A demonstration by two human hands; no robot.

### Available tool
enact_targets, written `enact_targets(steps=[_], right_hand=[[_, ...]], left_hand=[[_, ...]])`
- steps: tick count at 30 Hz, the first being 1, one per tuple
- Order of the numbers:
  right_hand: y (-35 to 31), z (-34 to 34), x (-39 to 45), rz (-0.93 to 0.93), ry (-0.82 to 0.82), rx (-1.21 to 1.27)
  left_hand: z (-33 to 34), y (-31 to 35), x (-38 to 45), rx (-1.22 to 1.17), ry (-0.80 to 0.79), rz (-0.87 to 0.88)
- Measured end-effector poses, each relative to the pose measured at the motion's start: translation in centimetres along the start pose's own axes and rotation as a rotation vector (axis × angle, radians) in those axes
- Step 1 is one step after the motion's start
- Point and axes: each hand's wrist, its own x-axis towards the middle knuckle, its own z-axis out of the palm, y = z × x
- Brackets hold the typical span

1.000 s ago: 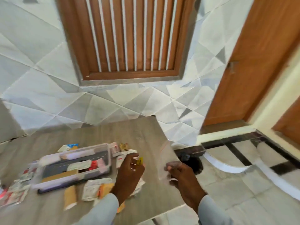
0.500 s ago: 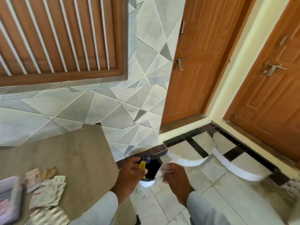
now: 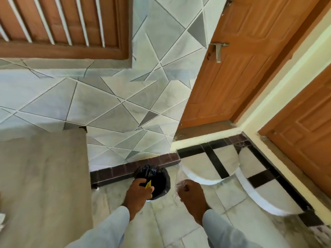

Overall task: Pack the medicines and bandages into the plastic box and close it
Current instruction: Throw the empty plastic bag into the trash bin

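My left hand (image 3: 138, 191) is closed around a small yellow item (image 3: 148, 185) and hovers over a bin lined with a black bag (image 3: 159, 181) on the floor. To its right, my right hand (image 3: 190, 193) pinches a clear plastic wrapper (image 3: 179, 178) that hangs beside the bin. The plastic box and most of the medicines are out of frame. Only a sliver of white packets (image 3: 1, 219) shows at the far left edge of the grey table (image 3: 44, 176).
The table's right edge runs down the left side, with the tiled wall (image 3: 116, 108) behind. Two orange wooden doors (image 3: 241, 68) stand at the right. Marble floor (image 3: 215, 203) with black stripes lies beneath my hands.
My view has swung right, away from the table and box toward the floor. Both hands moved off the table, carrying the yellow item and wrapper down to the black-lined bin.
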Motion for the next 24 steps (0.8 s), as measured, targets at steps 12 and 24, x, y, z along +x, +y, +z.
enact_targets(steps=[12,24], right_hand=[[5.6,2.3,22.6,0.087,-0.240,-0.153],[18.0,13.5,38.7,0.489,-0.350,-0.040]], left_hand=[[6.2,-5.4,16.8,0.109,0.203,-0.358],[9.1,-16.7,33.2,0.026,0.175,-0.578]])
